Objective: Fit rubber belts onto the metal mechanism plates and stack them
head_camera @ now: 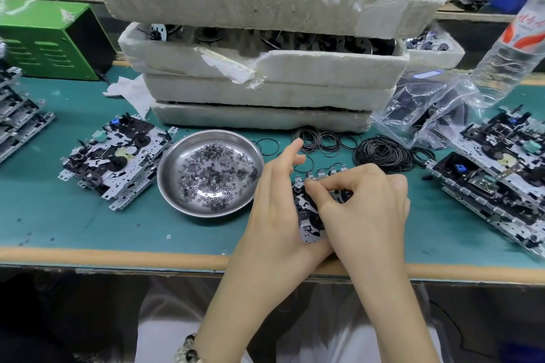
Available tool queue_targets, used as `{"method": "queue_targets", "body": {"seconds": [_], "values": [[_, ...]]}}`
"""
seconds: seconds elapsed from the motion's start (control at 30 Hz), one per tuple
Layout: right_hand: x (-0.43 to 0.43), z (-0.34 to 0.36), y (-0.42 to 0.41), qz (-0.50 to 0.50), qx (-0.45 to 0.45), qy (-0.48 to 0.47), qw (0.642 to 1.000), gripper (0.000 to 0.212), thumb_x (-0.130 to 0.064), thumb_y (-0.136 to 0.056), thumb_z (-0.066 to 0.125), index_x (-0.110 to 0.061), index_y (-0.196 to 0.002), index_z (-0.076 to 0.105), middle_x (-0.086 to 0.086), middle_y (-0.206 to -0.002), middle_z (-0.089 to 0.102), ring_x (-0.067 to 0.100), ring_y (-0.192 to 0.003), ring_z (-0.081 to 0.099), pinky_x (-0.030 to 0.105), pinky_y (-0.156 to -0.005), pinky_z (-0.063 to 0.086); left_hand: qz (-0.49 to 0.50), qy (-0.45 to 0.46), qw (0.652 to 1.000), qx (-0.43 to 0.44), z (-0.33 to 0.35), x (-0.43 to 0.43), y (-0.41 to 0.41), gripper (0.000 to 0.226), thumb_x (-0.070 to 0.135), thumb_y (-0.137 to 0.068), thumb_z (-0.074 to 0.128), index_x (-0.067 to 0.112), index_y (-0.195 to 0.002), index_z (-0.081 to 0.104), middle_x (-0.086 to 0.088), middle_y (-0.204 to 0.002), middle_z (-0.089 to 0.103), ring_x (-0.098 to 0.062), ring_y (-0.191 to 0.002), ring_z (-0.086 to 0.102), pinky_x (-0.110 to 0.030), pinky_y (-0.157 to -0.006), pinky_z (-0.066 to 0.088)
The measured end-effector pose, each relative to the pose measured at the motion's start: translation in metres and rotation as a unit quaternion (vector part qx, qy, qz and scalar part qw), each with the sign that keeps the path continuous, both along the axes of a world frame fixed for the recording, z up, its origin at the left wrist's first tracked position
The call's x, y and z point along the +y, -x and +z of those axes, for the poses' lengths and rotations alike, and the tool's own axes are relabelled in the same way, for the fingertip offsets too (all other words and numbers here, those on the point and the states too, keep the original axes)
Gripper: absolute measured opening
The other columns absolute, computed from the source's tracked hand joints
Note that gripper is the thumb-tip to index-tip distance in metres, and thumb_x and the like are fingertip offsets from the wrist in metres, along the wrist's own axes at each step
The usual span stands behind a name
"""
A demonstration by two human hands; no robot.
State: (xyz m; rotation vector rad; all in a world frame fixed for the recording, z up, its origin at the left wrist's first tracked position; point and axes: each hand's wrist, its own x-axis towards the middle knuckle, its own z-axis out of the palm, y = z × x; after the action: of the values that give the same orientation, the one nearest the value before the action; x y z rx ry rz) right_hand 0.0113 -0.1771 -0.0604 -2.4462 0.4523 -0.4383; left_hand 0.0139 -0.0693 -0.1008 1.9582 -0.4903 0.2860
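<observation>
A metal mechanism plate [309, 215] with black parts sits between my two hands at the table's front middle, mostly hidden by them. My left hand [274, 203] holds its left side, index finger raised. My right hand [365, 206] covers the right side, with thumb and curled fingers pinching at the plate's top edge. Loose black rubber belts [380, 153] lie in a heap just behind the hands. A stack of plates [115, 159] lies at the left, another stack [498, 171] at the right.
A steel dish [177, 180] with several small washers stands left of my hands. Stacked white foam trays [265, 79] fill the back middle. A green box [50, 38] is back left, a plastic bag [427, 109] and a bottle [513, 44] back right.
</observation>
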Motion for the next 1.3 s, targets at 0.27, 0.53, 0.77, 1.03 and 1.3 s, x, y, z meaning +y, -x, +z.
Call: {"method": "queue_targets", "body": {"seconds": [0.27, 0.53, 0.77, 1.03, 1.3], "values": [[0.0, -0.008, 0.012, 0.048, -0.125, 0.111, 0.985, 0.009, -0.016, -0.079, 0.075, -0.012, -0.072, 0.075, 0.001, -0.087, 0.057, 0.022, -0.091, 0.035, 0.041, -0.079, 0.04, -0.049, -0.014, 0.998, 0.033, 0.003, 0.005, 0.0, 0.104, 0.012, -0.068, 0.078, 0.035, -0.15, 0.019, 0.01, -0.142, 0.038, -0.007, -0.139, 0.037, -0.012, -0.111, 0.028], [-0.014, 0.0, 0.012, 0.151, -0.133, 0.245, 0.948, 0.011, -0.009, -0.075, 0.074, -0.003, -0.066, 0.069, 0.007, -0.083, 0.058, 0.031, -0.085, 0.045, 0.046, -0.069, 0.044, -0.085, -0.032, 0.995, 0.034, 0.004, 0.008, -0.001, 0.11, 0.011, -0.065, 0.085, 0.032, -0.151, 0.021, 0.01, -0.144, 0.038, -0.005, -0.141, 0.035, -0.011, -0.11, 0.028], [-0.02, 0.005, 0.006, 0.171, -0.1, 0.24, 0.95, 0.009, -0.012, -0.071, 0.078, -0.007, -0.065, 0.072, 0.003, -0.078, 0.055, 0.03, -0.083, 0.045, 0.044, -0.071, 0.044, -0.083, -0.049, 0.995, 0.026, 0.005, 0.007, 0.0, 0.106, 0.018, -0.068, 0.089, 0.029, -0.151, 0.024, 0.009, -0.146, 0.039, -0.009, -0.142, 0.035, -0.012, -0.111, 0.027], [-0.031, 0.012, 0.001, 0.22, -0.1, 0.203, 0.949, 0.006, -0.01, -0.067, 0.082, -0.013, -0.066, 0.076, -0.001, -0.076, 0.055, 0.028, -0.081, 0.044, 0.045, -0.07, 0.047, -0.081, -0.085, 0.993, -0.015, 0.008, 0.006, 0.003, 0.103, 0.031, -0.069, 0.09, 0.02, -0.152, 0.029, 0.009, -0.146, 0.038, -0.014, -0.141, 0.033, -0.016, -0.114, 0.025], [-0.038, 0.009, -0.001, 0.226, -0.101, 0.181, 0.952, 0.006, -0.015, -0.07, 0.083, -0.019, -0.069, 0.078, -0.004, -0.076, 0.053, 0.025, -0.081, 0.043, 0.043, -0.073, 0.045, -0.082, -0.064, 0.994, -0.027, 0.007, 0.008, 0.002, 0.103, 0.028, -0.068, 0.092, 0.022, -0.151, 0.032, 0.008, -0.147, 0.038, -0.02, -0.142, 0.035, -0.022, -0.115, 0.03]]}}
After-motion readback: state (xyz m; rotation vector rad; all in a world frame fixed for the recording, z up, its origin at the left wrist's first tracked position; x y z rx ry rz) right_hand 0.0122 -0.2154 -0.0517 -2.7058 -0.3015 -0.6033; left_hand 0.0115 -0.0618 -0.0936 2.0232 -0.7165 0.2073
